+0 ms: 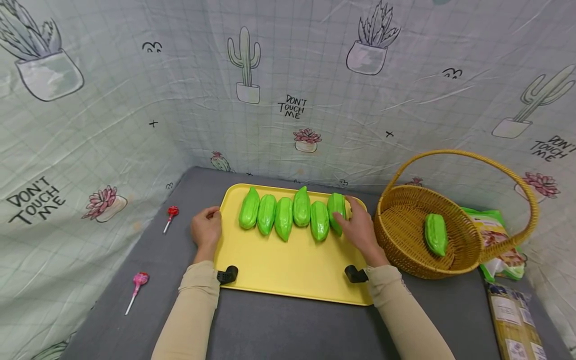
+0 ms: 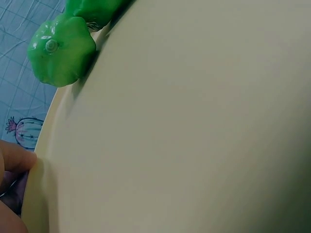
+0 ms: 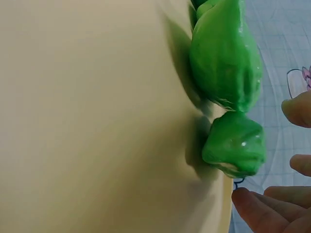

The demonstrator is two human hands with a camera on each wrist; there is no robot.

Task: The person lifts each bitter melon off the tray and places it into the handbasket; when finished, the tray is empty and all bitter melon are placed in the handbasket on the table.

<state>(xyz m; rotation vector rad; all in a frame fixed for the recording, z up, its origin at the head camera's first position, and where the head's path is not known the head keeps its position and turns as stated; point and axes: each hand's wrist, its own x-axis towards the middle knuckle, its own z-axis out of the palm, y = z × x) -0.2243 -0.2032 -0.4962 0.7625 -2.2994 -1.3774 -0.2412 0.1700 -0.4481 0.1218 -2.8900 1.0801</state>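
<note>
A yellow tray (image 1: 288, 265) bears a row of several green, ridged, pod-shaped vegetables (image 1: 283, 217) near its far side. My left hand (image 1: 207, 230) is at the tray's left edge, its fingers loosely bent; a fingertip (image 2: 24, 158) meets the rim in the left wrist view. At the row's right end, my right hand (image 1: 360, 227) is beside the last green vegetable (image 1: 336, 206), its thumb overlapping it in the head view. The right wrist view shows the fingers (image 3: 265, 208) spread, with a gap between them and the nearest green vegetable (image 3: 235, 145).
Right of the tray stands a wicker basket (image 1: 400, 250) with a tall handle and one green vegetable (image 1: 435, 234) inside. Behind it lies a green-edged packet (image 1: 499, 240), and a pack of noodles (image 1: 517, 322) is at the front right. Two lollipops (image 1: 140, 280) lie at left. A printed cloth (image 1: 288, 60) hangs behind.
</note>
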